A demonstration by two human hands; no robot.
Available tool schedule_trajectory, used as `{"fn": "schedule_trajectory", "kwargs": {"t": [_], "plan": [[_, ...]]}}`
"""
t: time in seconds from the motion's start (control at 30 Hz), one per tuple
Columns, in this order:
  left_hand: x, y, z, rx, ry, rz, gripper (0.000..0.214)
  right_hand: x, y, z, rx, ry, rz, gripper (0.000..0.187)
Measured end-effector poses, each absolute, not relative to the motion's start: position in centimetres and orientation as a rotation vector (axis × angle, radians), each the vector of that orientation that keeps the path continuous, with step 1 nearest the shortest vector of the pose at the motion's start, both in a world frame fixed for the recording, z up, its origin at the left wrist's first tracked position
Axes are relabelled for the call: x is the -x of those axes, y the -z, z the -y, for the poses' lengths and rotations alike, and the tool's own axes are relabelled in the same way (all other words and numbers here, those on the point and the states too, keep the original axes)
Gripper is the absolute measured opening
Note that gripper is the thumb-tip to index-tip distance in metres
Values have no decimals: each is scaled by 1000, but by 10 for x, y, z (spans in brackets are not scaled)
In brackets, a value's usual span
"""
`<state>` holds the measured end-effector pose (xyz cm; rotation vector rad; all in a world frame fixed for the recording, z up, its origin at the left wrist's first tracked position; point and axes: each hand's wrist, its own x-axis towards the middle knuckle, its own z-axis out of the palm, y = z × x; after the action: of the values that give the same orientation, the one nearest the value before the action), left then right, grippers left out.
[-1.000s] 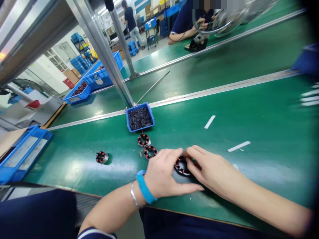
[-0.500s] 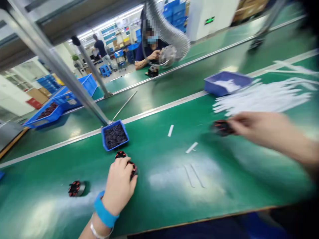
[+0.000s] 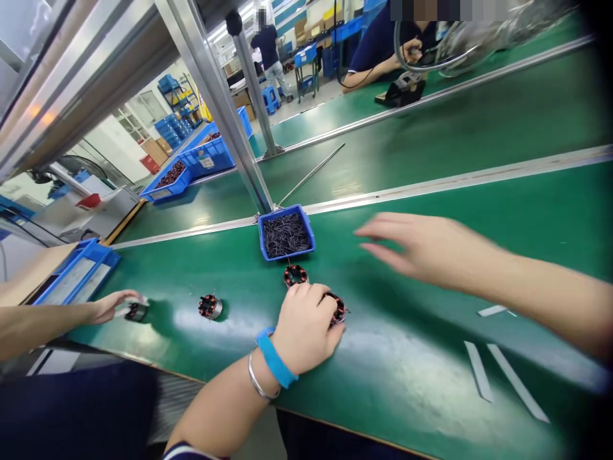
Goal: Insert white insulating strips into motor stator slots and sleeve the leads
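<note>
My left hand, with a blue band and a silver bangle at the wrist, curls over a motor stator with copper-coloured windings and a dark top. A second stator stands just beyond its knuckles, close to a blue bin of short black tubes. Out to the right, my right hand hovers over the green table with fingers apart and nothing between them. Another stator stands alone to the left.
At the far left a co-worker's hand holds a stator with something white. White strips lie at the right. A metal post rises behind the bin, near a thin rod. Across the bench another person works.
The stator that was in my right hand is no longer there, and that hand is now open. My view has swung left, bringing a co-worker's hand into sight. My left hand stays on the stators.
</note>
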<state>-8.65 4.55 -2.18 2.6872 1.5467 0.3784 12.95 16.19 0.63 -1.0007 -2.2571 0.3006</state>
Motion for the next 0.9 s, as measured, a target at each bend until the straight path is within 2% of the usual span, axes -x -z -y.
{"fn": "schedule_trajectory", "kwargs": {"t": [0.07, 0.17, 0.3, 0.4, 0.53, 0.7, 0.9], "plan": [[88, 25, -47, -2673, -435, -1549, 24, -70, -10, -180, 969, -231, 2486, 11], [87, 30, -47, -2625, -503, -1577, 32, -7, -14, -197, 1013, -139, 2647, 15], [84, 28, -42, -2530, -598, -1619, 45, 8, -9, -202, 1057, -79, 2736, 28], [85, 21, -38, -2539, -667, -1438, 53, 1, -3, -204, 1053, -90, 2733, 31], [88, 16, -38, -2490, -801, -1194, 26, -2, -3, -209, 1062, -164, 2658, 28], [83, 21, -47, -2235, -833, -1185, 22, -20, -16, -205, 1056, -346, 2497, 19], [80, 12, -66, -2045, -503, -1235, 12, -91, -6, -160, 1003, -750, 2297, 15]]}}
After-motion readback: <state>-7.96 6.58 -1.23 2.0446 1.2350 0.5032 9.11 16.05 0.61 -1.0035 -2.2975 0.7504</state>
